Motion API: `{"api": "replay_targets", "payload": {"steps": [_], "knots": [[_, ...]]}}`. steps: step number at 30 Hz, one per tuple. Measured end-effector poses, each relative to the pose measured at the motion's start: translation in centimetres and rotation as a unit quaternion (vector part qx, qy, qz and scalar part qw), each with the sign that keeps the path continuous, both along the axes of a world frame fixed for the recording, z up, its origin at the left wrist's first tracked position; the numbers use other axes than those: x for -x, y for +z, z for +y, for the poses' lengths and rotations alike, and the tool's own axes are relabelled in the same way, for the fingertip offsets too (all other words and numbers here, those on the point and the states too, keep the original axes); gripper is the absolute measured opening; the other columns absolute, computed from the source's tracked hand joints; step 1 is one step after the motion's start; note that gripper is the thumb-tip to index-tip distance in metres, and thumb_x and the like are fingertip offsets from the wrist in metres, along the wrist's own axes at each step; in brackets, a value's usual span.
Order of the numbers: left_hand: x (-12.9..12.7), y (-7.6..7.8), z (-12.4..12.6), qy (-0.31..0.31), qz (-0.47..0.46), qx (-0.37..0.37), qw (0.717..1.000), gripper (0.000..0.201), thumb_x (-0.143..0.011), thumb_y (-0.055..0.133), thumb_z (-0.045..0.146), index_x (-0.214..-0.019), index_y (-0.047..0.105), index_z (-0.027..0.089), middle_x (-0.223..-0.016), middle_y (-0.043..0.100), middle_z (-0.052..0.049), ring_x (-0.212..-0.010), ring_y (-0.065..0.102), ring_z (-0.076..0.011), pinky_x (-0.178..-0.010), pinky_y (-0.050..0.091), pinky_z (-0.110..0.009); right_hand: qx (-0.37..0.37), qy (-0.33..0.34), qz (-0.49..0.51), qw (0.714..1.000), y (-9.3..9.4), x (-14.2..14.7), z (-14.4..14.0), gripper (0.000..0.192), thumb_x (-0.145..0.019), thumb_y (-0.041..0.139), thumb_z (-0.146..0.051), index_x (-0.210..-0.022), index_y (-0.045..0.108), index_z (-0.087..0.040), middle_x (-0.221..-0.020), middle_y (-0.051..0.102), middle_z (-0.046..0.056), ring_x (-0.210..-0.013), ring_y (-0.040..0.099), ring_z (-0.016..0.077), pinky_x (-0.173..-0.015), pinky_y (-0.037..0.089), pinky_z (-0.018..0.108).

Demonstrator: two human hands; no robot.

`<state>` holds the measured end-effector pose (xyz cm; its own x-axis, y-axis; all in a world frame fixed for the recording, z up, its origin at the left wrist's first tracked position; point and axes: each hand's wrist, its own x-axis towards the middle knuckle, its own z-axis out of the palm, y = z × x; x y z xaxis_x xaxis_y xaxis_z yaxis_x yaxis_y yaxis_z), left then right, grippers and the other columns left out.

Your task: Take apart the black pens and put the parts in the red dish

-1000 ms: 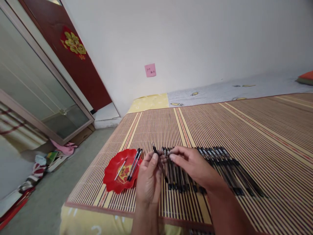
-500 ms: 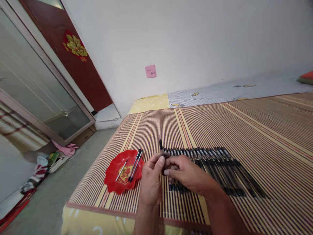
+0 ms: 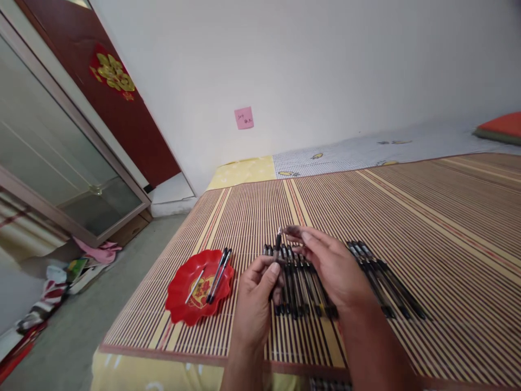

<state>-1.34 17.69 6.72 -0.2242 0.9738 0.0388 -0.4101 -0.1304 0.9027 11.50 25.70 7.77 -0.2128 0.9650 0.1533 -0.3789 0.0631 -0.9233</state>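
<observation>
My left hand [image 3: 258, 290] is closed around a black pen [image 3: 278, 241], which stands upright with its pointed tip upward. My right hand [image 3: 331, 260] is just right of that tip, its fingers bent and slightly apart, with nothing visible between them. Dark smudges mark the fingertips. Beneath and beyond both hands lies a row of black pens [image 3: 299, 282] side by side; my right hand and forearm hide part of it. To the left, a red scalloped plate [image 3: 176, 290] holds two pens [image 3: 220, 274] and a thin white stick [image 3: 194, 287].
A striped bamboo mat [image 3: 252, 212] covers the bed. Patterned bedding [image 3: 345, 155] runs along the wall, with an orange cushion [image 3: 502, 127] at the far right. A pink note [image 3: 244, 118] is on the wall. Clothes [image 3: 52, 293] lie on the floor at left.
My right hand has moved up and right, away from my left hand, and its fingers have spread near the pen tip. The view has shifted slightly right.
</observation>
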Motion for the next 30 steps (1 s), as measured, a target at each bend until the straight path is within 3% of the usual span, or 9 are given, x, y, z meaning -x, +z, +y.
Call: {"api": "replay_targets", "payload": {"steps": [3,6,12,22,30], "knots": [[-0.9,0.3,-0.1,-0.034,-0.037,0.019,0.999,0.024,-0.081,0.079,0.033,-0.089,0.066,0.014,-0.063,0.049,0.005,-0.051,0.036,-0.0034,-0.044,0.027,-0.013,0.035,0.028,0.102,0.994,0.3,0.2,-0.4,0.022,-0.082,0.072,-0.041,-0.096,0.079,-0.025,-0.113,0.075,0.008,-0.111,0.065,0.0259,-0.09,0.05,0.039],[-1.5,0.6,-0.1,-0.065,-0.071,0.039,0.995,0.027,-0.079,0.081,0.031,-0.089,0.064,0.013,-0.063,0.05,0.005,-0.049,0.035,-0.0025,-0.045,0.027,-0.012,0.049,0.048,0.134,0.989,0.5,0.1,-0.7,0.02,-0.079,0.075,-0.04,-0.092,0.08,-0.025,-0.111,0.076,0.008,-0.109,0.065,0.0251,-0.091,0.05,0.038],[-2.1,0.7,-0.1,-0.107,-0.102,0.041,0.988,0.028,-0.079,0.08,0.032,-0.088,0.061,0.013,-0.059,0.049,0.006,-0.044,0.028,-0.0015,-0.042,0.018,-0.014,0.088,0.062,0.125,0.986,0.8,-0.5,-0.7,0.024,-0.071,0.082,-0.039,-0.09,0.079,-0.024,-0.096,0.078,0.005,-0.092,0.068,0.0198,-0.091,0.049,0.035],[-2.3,0.6,-0.1,-0.098,-0.105,0.038,0.989,0.026,-0.079,0.08,0.029,-0.087,0.061,0.013,-0.061,0.049,0.005,-0.045,0.029,-0.0013,-0.043,0.02,-0.014,0.064,0.085,0.132,0.985,0.9,-0.6,-0.6,0.015,-0.075,0.081,-0.035,-0.085,0.079,-0.025,-0.091,0.077,0.002,-0.084,0.066,0.0149,-0.082,0.049,0.027],[-2.5,0.2,-0.3,-0.189,-0.148,0.018,0.971,0.027,-0.089,0.069,0.036,-0.084,0.059,0.012,-0.055,0.049,0.004,-0.039,0.025,-0.0021,-0.04,0.017,-0.017,0.051,0.109,0.154,0.981,1.1,-0.8,-0.8,0.018,-0.075,0.08,-0.035,-0.088,0.077,-0.022,-0.091,0.076,0.005,-0.088,0.067,0.0189,-0.089,0.05,0.034]]}}
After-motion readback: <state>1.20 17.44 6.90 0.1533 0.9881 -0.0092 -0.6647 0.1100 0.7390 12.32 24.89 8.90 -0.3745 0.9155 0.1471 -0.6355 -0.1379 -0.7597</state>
